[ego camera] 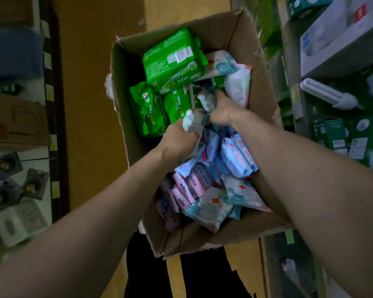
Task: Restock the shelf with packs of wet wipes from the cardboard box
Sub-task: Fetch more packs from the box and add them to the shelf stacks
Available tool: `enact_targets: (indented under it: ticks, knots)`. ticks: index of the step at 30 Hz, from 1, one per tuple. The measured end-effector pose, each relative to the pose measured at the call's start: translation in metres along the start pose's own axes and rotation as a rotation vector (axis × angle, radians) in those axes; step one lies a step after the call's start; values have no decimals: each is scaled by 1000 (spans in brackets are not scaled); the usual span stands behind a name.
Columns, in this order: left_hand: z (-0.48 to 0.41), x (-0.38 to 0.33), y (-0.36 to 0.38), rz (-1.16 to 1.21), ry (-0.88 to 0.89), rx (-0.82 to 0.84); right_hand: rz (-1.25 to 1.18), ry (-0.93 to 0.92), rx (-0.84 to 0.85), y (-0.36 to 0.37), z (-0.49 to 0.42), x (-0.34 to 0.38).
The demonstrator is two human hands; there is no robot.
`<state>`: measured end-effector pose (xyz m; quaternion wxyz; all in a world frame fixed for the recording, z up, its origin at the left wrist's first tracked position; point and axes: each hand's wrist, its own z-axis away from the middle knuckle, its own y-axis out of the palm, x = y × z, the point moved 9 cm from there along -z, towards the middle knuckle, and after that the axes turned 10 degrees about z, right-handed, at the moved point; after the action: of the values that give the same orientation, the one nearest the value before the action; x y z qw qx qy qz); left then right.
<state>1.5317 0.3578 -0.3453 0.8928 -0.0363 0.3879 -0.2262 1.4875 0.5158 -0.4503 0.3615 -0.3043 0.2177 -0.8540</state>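
Note:
An open cardboard box [261, 82] stands on the floor below me, full of wet wipe packs. Large green packs [172, 59] lie at its far end, small blue packs [237, 155] and pink packs [187, 188] in the middle, and white-teal packs [211, 209] near me. Both hands reach into the box. My left hand [179, 140] grips a small white-teal pack [192, 121]. My right hand [224, 110] grips another white-teal pack [206, 97] just beyond it. The two hands nearly touch.
Shelves with boxed goods and light bulbs [329, 95] run along the right. On the left, a low shelf edge [52, 104] carries cardboard boxes and small packaged items [19, 186]. Bare yellow floor [91, 82] lies left of the box. My dark trousers [202, 276] show below it.

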Motion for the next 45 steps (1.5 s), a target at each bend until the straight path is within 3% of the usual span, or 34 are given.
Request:
enact_targets:
  ticks: [6, 10, 15, 22, 30, 37, 45]
  knots:
    - [1, 0, 1, 18, -17, -6, -76, 184, -165, 1, 25, -16]
    - [9, -9, -8, 28, -63, -90, -271, 138, -301, -23, 67, -2]
    - [28, -33, -36, 57, -64, -215, -632, 90, -174, -34, 125, 30]
    - [91, -75, -111, 282, -13, -338, -237, -223, -284, -93, 200, 137]
    - [197, -108, -261, 479, 49, -484, 50, -608, -321, -104, 312, 328]
    - [314, -80, -411, 629, 191, -703, 316, -948, -347, -42, 433, 485]
    - [430, 6, -537, 912, 311, -785, 500, -1255, -350, 81, 559, 614]
